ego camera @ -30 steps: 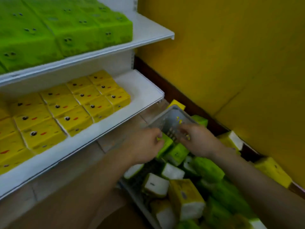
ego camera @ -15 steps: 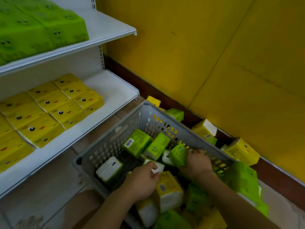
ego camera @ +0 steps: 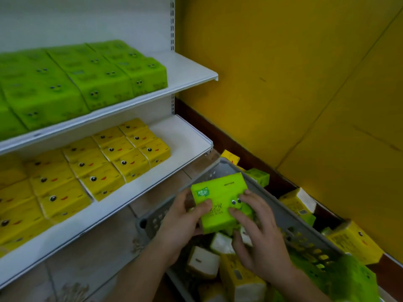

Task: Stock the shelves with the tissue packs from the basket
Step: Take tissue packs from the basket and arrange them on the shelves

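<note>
Both hands hold one green pack (ego camera: 220,201) above the grey basket (ego camera: 290,216): the left hand (ego camera: 183,221) grips its left side with the thumb on top, and the right hand (ego camera: 259,236) has its fingers (ego camera: 236,212) curled over the right side. The pack could slip back into the basket if either grip loosens. The upper shelf (ego camera: 189,70) carries green packs, the lower shelf (ego camera: 185,136) yellow ones, too blurred at the left edge to count. About seven more packs lie outside the basket by the wall.
</note>
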